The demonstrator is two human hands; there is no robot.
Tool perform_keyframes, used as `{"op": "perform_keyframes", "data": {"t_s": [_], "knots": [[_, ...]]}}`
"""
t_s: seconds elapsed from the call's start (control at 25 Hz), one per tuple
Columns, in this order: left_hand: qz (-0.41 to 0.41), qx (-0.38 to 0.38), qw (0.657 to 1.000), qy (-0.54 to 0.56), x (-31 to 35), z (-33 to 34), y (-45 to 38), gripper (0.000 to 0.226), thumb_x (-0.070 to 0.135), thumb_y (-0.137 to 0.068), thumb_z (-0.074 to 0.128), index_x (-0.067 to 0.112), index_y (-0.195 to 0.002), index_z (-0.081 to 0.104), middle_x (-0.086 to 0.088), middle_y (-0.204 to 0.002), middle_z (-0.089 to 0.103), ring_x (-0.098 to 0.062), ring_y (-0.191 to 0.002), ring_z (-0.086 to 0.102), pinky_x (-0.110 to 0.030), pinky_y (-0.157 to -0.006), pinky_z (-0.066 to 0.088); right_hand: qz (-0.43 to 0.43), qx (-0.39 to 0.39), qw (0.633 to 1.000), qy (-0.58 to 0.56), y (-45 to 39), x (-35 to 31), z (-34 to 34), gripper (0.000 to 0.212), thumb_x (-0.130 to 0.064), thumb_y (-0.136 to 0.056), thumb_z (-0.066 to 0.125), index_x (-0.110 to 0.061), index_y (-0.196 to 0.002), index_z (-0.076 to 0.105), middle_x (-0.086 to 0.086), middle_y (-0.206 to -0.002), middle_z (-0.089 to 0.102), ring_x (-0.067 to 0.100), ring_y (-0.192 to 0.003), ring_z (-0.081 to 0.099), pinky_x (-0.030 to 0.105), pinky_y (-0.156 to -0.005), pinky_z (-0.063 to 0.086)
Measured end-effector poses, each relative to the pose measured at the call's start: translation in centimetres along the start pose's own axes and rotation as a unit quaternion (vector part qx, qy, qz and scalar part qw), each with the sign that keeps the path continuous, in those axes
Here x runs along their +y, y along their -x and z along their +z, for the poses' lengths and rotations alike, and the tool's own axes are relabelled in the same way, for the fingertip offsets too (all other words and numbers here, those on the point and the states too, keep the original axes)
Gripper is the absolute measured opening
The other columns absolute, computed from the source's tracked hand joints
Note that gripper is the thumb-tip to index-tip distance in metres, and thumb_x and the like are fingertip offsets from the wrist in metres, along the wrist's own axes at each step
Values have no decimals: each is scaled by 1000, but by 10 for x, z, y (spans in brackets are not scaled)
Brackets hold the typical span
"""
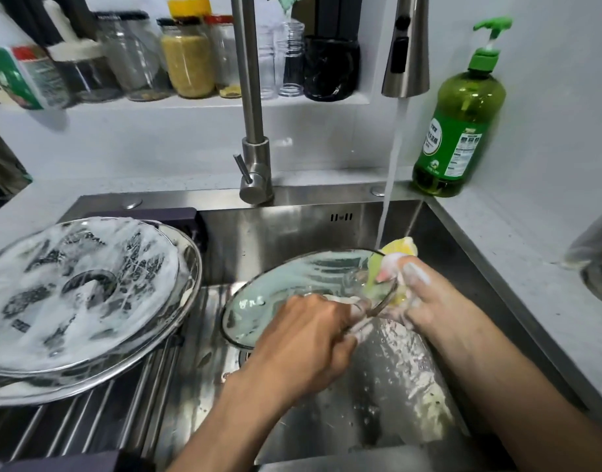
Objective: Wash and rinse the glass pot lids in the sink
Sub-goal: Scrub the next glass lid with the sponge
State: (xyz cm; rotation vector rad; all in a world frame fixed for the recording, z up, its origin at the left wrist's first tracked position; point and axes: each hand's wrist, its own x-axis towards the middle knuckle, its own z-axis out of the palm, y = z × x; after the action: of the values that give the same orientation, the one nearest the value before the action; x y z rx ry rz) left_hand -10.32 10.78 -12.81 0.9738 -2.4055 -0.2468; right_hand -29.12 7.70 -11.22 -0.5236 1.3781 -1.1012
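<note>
A small glass pot lid (pixel 279 294) with a metal rim is held tilted over the steel sink (pixel 292 226), streaked with suds. My left hand (pixel 306 342) grips its near rim from below. My right hand (pixel 425 294), covered in foam, holds a yellow-green sponge (pixel 398 250) against the lid's far right edge. Water runs from the pull-down faucet head (pixel 407 46) onto the sponge. On the left, larger glass lids (pixel 85 294) thick with foam lie stacked on a roll-up drying rack (pixel 88 420).
A green dish soap pump bottle (pixel 459 120) stands at the sink's back right corner. The faucet stem (pixel 255 158) rises at the back centre. Jars and glasses (pixel 187 52) line the wall shelf. A glass object (pixel 596 260) sits on the right counter edge.
</note>
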Motion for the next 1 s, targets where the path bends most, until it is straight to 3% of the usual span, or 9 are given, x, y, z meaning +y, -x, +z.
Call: {"op": "perform_keyframes", "data": {"t_s": [0.08, 0.2, 0.4, 0.52, 0.64, 0.76, 0.84, 0.92, 1.0], "knots": [[34, -9, 999, -15, -5, -2, -1, 34, 34, -88, 64, 31, -121, 69, -3, -91, 77, -28, -80, 69, -38, -69, 56, -44, -68, 997, -10, 14, -9, -10, 58, 9, -95, 31, 3, -47, 61, 16, -49, 59, 22, -33, 59, 22, -28, 43], [78, -13, 995, 55, -5, -16, -2, 33, 37, -82, 72, 26, -113, 74, 2, -96, 78, -18, -78, 73, -38, -69, 60, -128, -134, 982, 38, 32, -3, -35, 26, 12, -91, 37, 3, -87, 61, 26, -101, 62, 30, -69, 67, 23, -44, 54], [-190, 170, 966, 54, -20, -35, -4, 39, 50, -88, 56, 26, -112, 75, 5, -106, 76, 3, -90, 63, -38, -96, 50, -140, -225, 961, -76, 47, 15, -77, 49, 31, -86, 27, 0, -114, 52, -1, -104, 70, 13, -88, 71, 14, -70, 53], [-465, 190, 763, 406, -32, -50, 0, 39, 19, -91, 63, 16, -130, 60, -10, -123, 69, -20, -89, 69, -31, -70, 57, -152, -154, 974, -69, 39, 16, -75, 66, 37, -81, 27, -13, -111, 59, 12, -102, 67, 17, -74, 68, 16, -58, 50], [-457, 66, 598, 656, -33, -55, 19, 47, 5, -73, 62, 14, -119, 65, -15, -99, 77, -29, -74, 76, -42, -55, 63, -226, -106, 968, 35, 27, 14, -61, 54, 22, -61, 58, 7, -112, 53, 24, -114, 63, 29, -91, 67, 31, -76, 56], [-417, 32, 607, 676, -30, -56, 24, 79, -4, -55, 58, 13, -131, 53, -14, -78, 76, -25, -59, 74, -34, -47, 59, -224, 124, 944, 210, 17, -3, -38, 52, -3, -75, 68, -13, -122, 48, 20, -115, 61, 28, -86, 62, 44, -72, 53], [-423, 25, 623, 657, -27, -47, 20, 67, -10, -58, 53, 9, -121, 60, -14, -79, 76, -26, -58, 73, -30, -45, 57, -293, 203, 763, 539, 24, 13, -16, 57, -22, -82, 69, -31, -129, 38, 3, -119, 49, 21, -94, 50, 36, -73, 41], [-438, 21, 634, 637, -24, -41, 16, 33, -15, -64, 54, 0, -91, 68, -20, -80, 72, -26, -56, 69, -31, -46, 56, -342, 42, 685, 642, 28, 37, 8, 74, -39, -78, 68, -38, -139, 26, -2, -128, 38, 22, -116, 38, 38, -90, 34], [-458, 36, 657, 599, -24, -38, 17, 25, -15, -70, 55, 4, -64, 70, -18, -70, 57, -24, -51, 55, -27, -46, 48, -348, -37, 709, 612, 26, 42, 23, 67, -47, -85, 56, -41, -141, 20, -6, -138, 35, 20, -131, 30, 39, -100, 27]]}}
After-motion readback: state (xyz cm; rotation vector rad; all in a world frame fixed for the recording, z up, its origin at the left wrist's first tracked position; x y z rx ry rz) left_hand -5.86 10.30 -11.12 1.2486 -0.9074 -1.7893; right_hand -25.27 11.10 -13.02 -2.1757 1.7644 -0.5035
